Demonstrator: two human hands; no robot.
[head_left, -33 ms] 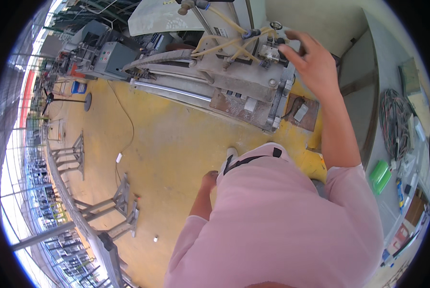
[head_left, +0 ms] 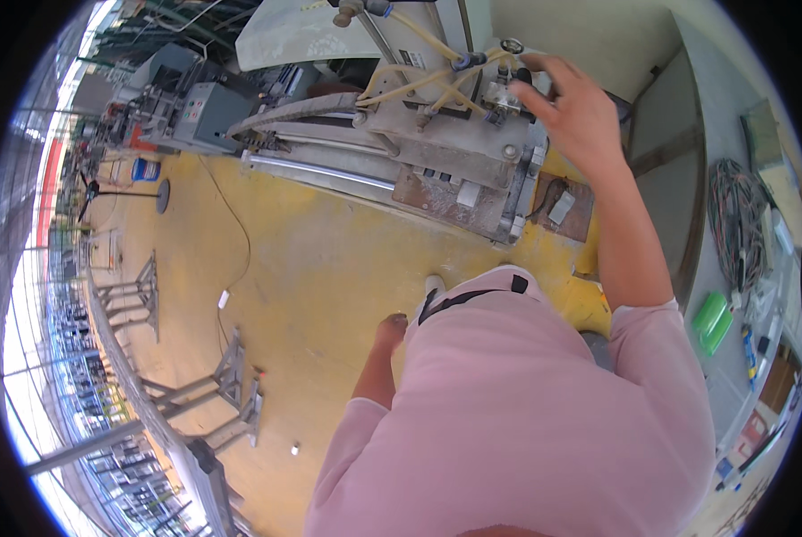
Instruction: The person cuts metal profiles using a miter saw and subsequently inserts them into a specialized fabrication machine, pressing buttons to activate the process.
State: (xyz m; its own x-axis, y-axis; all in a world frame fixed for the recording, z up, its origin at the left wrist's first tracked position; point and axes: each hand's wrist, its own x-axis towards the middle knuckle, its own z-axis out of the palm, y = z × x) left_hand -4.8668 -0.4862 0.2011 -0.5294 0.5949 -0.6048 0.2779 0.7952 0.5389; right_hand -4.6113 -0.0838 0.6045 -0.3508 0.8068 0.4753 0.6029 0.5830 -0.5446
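Observation:
My right hand (head_left: 569, 107) reaches up to the valve fittings on a grey, dusty machine (head_left: 454, 134). Its thumb and forefinger curve around a black knob (head_left: 522, 77) beside a clear-and-metal regulator (head_left: 501, 95). How firmly they press on it is hard to see. Yellowish air hoses (head_left: 428, 82) run from these fittings, and a small round gauge (head_left: 512, 46) stands just above. My left hand (head_left: 390, 331) hangs low at my side near the trousers, away from the machine. Its fingers look bent inward, small and partly hidden, and nothing shows in them.
On my right runs a grey bench (head_left: 732, 134) carrying coiled wires (head_left: 737, 233) and a green roll (head_left: 711, 322). A brown board (head_left: 578, 215) lies beside the machine's foot. To the left stand grey trestles (head_left: 231, 376), a fan (head_left: 123, 191), and a cable with a white socket (head_left: 224, 299) on the yellow floor.
My right hand has shifted slightly left, its thumb and forefinger closer around the black knob. My left hand stays about where it was. The view has tilted a little.

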